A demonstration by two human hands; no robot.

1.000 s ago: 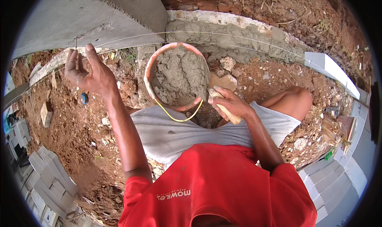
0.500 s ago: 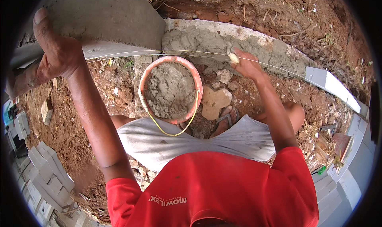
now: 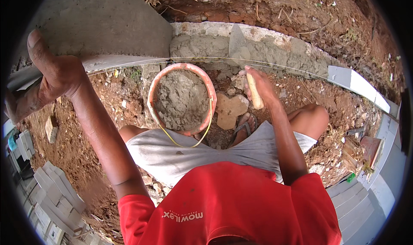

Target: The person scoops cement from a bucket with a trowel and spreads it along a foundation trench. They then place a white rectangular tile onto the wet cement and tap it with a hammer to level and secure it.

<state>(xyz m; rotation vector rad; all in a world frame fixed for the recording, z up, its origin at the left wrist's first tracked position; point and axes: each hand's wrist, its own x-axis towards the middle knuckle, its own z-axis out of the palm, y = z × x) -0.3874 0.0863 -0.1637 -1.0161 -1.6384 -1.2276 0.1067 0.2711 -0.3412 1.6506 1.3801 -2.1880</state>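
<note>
Red dirt; right hand [image 3: 258, 84] grips trowel [image 3: 241, 51] (wooden-handled).

Bright even daylight, soft shadows, sharp centre, fisheye bending and dark vignette at edges.

left arm: stretched up and out to the person's left, elbow nearly straight
left hand [image 3: 51, 79]: palm down, thumb raised, fingers spread and pressed flat
right arm: bent, forearm running forward from the knee
right hand [image 3: 260, 84]: fist closed, knuckles outward, wrist slightly cocked
</note>
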